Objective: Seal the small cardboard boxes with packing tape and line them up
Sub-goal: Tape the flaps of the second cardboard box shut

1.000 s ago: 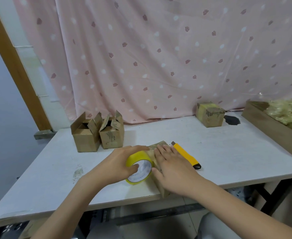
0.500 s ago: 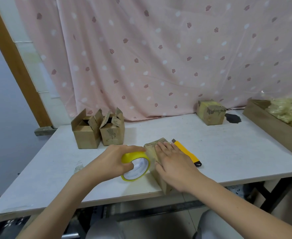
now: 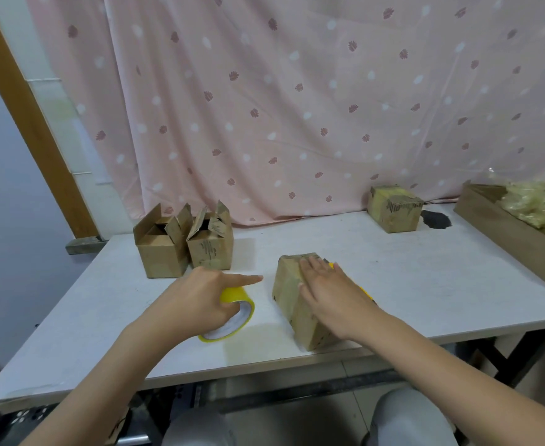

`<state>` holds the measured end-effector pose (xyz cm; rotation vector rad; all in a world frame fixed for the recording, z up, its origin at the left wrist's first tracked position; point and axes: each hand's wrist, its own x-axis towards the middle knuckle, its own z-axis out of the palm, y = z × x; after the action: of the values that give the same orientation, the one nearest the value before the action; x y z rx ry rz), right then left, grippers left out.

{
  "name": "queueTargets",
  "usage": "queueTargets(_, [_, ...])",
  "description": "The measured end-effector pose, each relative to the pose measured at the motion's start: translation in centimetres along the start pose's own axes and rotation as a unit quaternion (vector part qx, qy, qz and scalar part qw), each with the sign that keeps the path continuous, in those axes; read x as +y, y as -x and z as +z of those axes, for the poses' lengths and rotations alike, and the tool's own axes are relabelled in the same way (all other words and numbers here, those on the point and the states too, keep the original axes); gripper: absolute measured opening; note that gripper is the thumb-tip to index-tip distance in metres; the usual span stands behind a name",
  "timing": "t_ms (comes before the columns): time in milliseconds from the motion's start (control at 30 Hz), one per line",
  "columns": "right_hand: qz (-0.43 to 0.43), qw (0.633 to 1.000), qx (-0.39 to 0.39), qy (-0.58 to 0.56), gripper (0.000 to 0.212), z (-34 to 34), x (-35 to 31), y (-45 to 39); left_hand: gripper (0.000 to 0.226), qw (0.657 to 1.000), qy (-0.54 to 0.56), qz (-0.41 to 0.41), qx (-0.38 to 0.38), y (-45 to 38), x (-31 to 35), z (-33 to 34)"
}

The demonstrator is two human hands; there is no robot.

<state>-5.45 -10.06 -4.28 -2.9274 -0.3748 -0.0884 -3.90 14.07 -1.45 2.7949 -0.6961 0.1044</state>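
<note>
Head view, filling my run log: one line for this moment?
left hand: grips tape roll | right hand: flat on closed cardboard box | roll apart from box | two open boxes waiting

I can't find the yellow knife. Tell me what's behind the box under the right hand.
A sliver of yellow knife shows behind the box. The right hand covers the rest.

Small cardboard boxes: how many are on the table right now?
4. Two open boxes side by side at back left, one box under the right hand, one closed box at back right. None seems hidden.
</note>
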Motion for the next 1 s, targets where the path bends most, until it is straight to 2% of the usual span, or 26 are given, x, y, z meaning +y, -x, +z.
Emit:
queueTargets(200, [0.020,0.996,-0.011,-0.088,0.052,-0.6,0.9,-0.5,0.069,1.000,0.006,0.021,-0.016,-1.0,-0.4,0.4])
queueTargets(467, [0.031,0.984,0.028,-0.175,0.049,-1.1,2.1,-0.2,0.073,0.998,0.023,0.050,-0.019,-2.0,0.0,1.5])
queueTargets(733, [0.093,0.938,0.100,-0.319,0.041,-0.7,2.4,0.3,0.073,0.997,-0.001,0.060,-0.048,-4.4,1.4,2.7])
queueTargets(933, [0.103,0.939,0.067,-0.323,0.035,-1.2,2.5,0.1,0.075,0.996,-0.035,0.055,-0.057,-5.0,1.2,2.3])
queueTargets(1000, [0.108,0.926,0.067,-0.356,0.033,-1.2,3.0,0.0,0.074,0.996,-0.041,0.060,-0.050,-5.1,1.5,2.3])
